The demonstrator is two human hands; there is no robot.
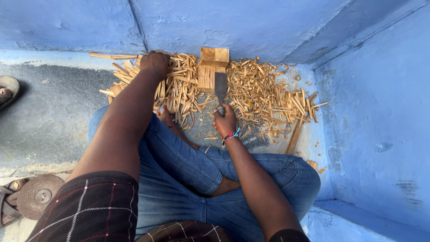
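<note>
Left hand (pixel 154 64): closed on sticks (pixel 177 87), left of block (pixel 212 69).
Right hand (pixel 225 121): gripping blade (pixel 220 87), its tip against the block.
Shavings (pixel 264 96): right of block.

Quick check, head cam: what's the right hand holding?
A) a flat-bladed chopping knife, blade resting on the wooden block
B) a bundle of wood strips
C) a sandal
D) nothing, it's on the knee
A: the right hand grips the handle of the flat-bladed knife, whose blade lies against the wooden block, while the left hand rests on the pile of wood strips.
</note>
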